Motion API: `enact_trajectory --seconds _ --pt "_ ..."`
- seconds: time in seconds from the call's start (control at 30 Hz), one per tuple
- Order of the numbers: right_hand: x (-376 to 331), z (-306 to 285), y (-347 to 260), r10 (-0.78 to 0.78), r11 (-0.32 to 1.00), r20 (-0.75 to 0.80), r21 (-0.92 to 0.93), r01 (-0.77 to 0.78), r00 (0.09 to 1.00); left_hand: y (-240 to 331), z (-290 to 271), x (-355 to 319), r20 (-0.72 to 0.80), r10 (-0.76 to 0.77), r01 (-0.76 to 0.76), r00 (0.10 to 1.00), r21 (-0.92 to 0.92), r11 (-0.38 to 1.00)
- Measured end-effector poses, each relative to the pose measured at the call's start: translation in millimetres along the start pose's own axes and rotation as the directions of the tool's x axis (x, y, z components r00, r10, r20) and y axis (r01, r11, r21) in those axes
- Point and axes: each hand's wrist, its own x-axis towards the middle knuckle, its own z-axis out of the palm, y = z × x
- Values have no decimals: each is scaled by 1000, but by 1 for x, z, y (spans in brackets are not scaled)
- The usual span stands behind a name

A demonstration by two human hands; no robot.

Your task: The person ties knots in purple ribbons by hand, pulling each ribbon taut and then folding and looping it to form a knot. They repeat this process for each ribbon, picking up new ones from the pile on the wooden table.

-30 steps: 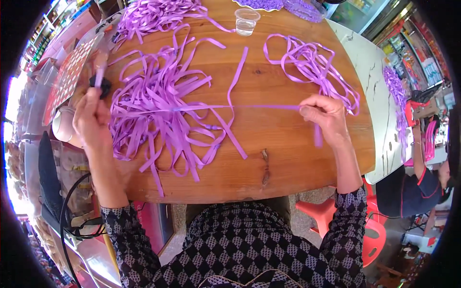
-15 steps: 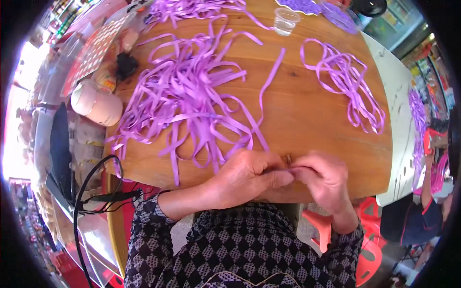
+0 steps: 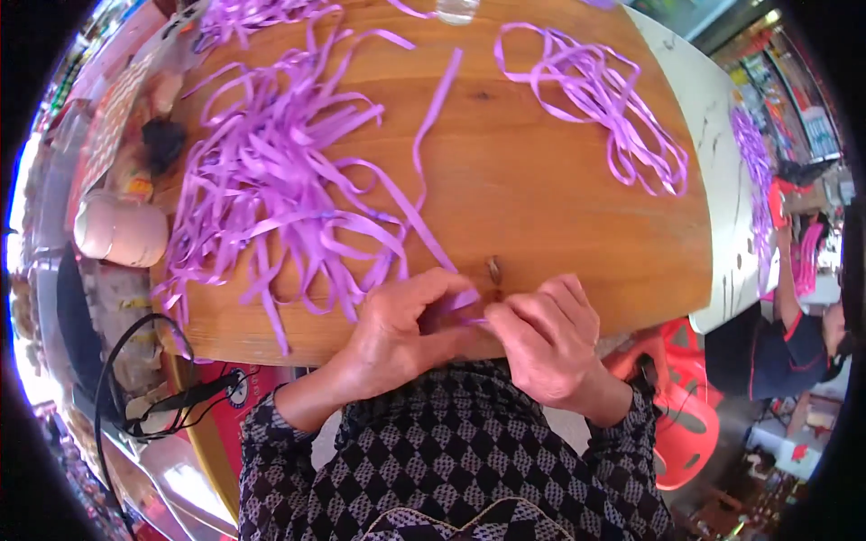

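Both hands meet over the near edge of the wooden table, with a short length of purple ribbon (image 3: 464,300) between them. My left hand (image 3: 401,326) curls its fingers and thumb around the ribbon, leaving a gap where the purple shows. My right hand (image 3: 546,335) is closed, its thumb and fingertips pinching the ribbon's other part; the exact grip is hidden by the fingers. Just beyond my left hand spreads a loose heap of purple ribbons (image 3: 289,171), one strand running toward the fingers. Farther off to the right lies a looped bundle of purple ribbon (image 3: 600,99).
On the wooden table (image 3: 541,225), a clear plastic cup (image 3: 457,9) stands at the far edge. A pink-white jar (image 3: 122,230) and a black cable (image 3: 108,379) are at the left. Red plastic chairs (image 3: 690,428) stand to the right, where a person (image 3: 776,352) is nearby.
My view has shifted, so the table things sit farther left and higher. The hands have drawn slightly apart, my left thumb and fingers have parted, and ribbon now shows between them.
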Motion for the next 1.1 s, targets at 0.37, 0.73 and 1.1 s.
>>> enact_trajectory --seconds 0.37,0.73,1.1 --pt "-6 19 -3 258 928 -128 308 -208 958 -6 5 -3 87 138 -149 987 143 978" --pt "-7 27 -7 456 766 -163 572 -292 875 -1 13 -4 -143 333 -267 932 352 897" --pt "-6 22 -16 709 -22 415 821 -571 571 -11 16 -8 -189 331 -244 924 376 894"
